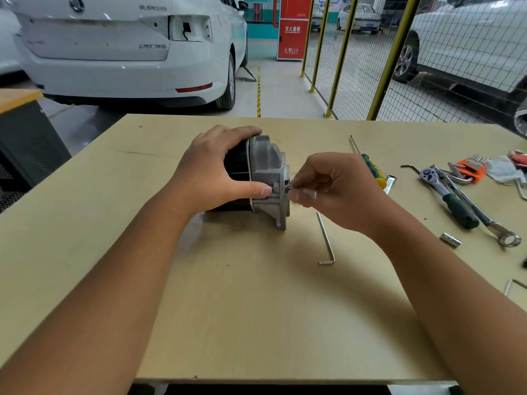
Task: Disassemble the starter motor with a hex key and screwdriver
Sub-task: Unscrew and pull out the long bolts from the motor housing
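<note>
The starter motor [266, 166], a black body with a grey cast end cover, lies on its side in the middle of the wooden table [256, 309]. My left hand [211, 169] grips the black body, thumb pressed against the cover's lower edge. My right hand [328, 189] pinches a small screw [288, 186] at the cover's right face. A silver hex key [326, 240] lies on the table just below my right hand. The green and yellow screwdriver [368, 163] lies behind my right hand, partly hidden by it.
At the table's right lie a ratchet wrench [447, 195], a combination spanner [490, 223], a small socket [450, 240], an orange hex key set [470, 169] and a crumpled rag [504, 169]. A white car and a yellow mesh fence stand beyond the table.
</note>
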A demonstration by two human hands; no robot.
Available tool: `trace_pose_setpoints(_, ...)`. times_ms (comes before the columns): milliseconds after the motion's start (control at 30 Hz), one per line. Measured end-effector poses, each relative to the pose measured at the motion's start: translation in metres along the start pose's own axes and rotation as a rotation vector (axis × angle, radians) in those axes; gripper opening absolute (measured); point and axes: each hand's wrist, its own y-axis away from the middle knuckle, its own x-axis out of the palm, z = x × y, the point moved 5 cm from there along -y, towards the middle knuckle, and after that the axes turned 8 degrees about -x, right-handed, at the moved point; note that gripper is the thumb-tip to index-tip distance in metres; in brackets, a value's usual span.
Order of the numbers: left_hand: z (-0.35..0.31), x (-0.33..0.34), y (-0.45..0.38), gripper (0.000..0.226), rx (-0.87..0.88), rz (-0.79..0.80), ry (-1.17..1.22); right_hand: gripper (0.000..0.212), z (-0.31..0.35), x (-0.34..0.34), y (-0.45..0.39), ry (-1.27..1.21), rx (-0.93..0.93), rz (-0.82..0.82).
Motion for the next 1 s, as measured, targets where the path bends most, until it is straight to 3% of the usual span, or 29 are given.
trace_pose_setpoints(233,0.000,0.001,0.000,0.097,0.001,-0.003,-0.006,0.015,-0.015,0.008,0.002,-0.351,0.250,-0.165)
trace_pose_setpoints(367,0.001,0.001,0.000,0.097,0.001,-0.004,-0.005,0.012,-0.017,0.012,0.003,-0.400,0.319,-0.181)
trace_pose_setpoints(600,0.000,0.001,-0.001,0.099,0.003,0.002,0.010,0.015,-0.016,0.012,0.001,-0.310,0.333,-0.256)
trace_pose_setpoints(1000,0.001,0.001,-0.001,0.101,-0.002,0.001,0.009,0.012,-0.001,0.004,-0.001,-0.152,0.135,-0.073)
